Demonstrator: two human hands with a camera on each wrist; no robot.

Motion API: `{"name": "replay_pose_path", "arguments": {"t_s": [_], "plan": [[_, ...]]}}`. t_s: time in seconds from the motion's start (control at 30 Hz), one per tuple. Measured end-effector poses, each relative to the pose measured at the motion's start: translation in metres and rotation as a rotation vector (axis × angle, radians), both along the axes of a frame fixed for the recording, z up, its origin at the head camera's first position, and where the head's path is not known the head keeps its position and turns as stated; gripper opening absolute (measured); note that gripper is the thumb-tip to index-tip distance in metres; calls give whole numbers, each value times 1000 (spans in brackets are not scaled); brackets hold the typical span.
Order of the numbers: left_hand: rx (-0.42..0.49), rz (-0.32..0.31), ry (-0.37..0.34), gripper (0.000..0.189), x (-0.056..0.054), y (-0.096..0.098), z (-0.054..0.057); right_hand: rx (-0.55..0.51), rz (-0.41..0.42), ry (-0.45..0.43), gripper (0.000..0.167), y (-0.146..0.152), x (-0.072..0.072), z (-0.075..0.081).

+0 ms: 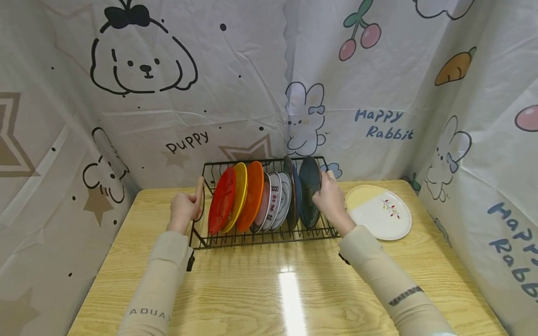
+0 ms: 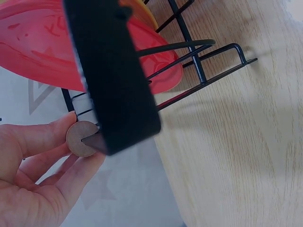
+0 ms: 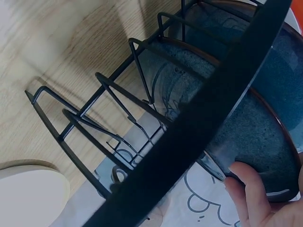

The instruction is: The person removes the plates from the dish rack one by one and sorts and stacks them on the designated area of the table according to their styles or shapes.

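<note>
A black wire dish rack (image 1: pixel 269 241) stands on the table with a row of upright plates in it. My left hand (image 1: pixel 182 210) grips the round wooden handle (image 2: pixel 78 138) at the rack's left end, beside a red plate (image 1: pixel 222 200). At the other end, my right hand (image 1: pixel 332 200) pinches the rim of a dark blue plate (image 3: pixel 255 142), the rightmost in the row. That plate stands tilted between the wires, and its brown-edged rim shows in the right wrist view. Part of a second wooden handle (image 1: pixel 331 174) shows behind my right hand.
Between the red and dark plates stand a yellow plate (image 1: pixel 239 196), an orange plate (image 1: pixel 251 200) and several white patterned ones. A cream and white plate (image 1: pixel 378 219) lies flat on the table (image 1: pixel 235 289) to the right. A printed curtain (image 1: pixel 244 93) hangs behind and at both sides.
</note>
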State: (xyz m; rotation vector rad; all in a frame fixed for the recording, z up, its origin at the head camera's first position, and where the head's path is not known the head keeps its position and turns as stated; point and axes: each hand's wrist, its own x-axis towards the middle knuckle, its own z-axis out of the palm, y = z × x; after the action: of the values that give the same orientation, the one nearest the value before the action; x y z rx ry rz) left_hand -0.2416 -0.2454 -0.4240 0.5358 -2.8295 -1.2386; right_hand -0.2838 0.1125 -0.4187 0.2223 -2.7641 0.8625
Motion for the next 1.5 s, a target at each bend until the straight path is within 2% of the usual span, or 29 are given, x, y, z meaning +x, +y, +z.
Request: {"name": "replay_pose_path", "arguments": {"t_s": [0.17,0.33,0.57,0.77,1.0,1.17,1.3,1.5], "plan": [[6,0,0,33,1,-1,1,-3,-12,47,56,-4,1,-1],[12,1,-4,34,1,-1,2,2,-40,43,56,-8,2,-2],[-10,-5,35,30,1,-1,2,-11,-48,72,53,-6,0,3],[-9,4,25,32,0,-1,1,-19,-56,123,53,4,0,16],[-15,2,20,32,0,-1,0,-72,-27,171,55,23,4,37],[-13,-3,16,33,0,-2,0,-137,-30,149,52,38,8,50],[-3,-4,19,33,0,-2,0,-157,-44,164,50,52,12,56],[7,-1,22,32,-1,-3,-1,-201,-52,171,44,75,26,66]]}}
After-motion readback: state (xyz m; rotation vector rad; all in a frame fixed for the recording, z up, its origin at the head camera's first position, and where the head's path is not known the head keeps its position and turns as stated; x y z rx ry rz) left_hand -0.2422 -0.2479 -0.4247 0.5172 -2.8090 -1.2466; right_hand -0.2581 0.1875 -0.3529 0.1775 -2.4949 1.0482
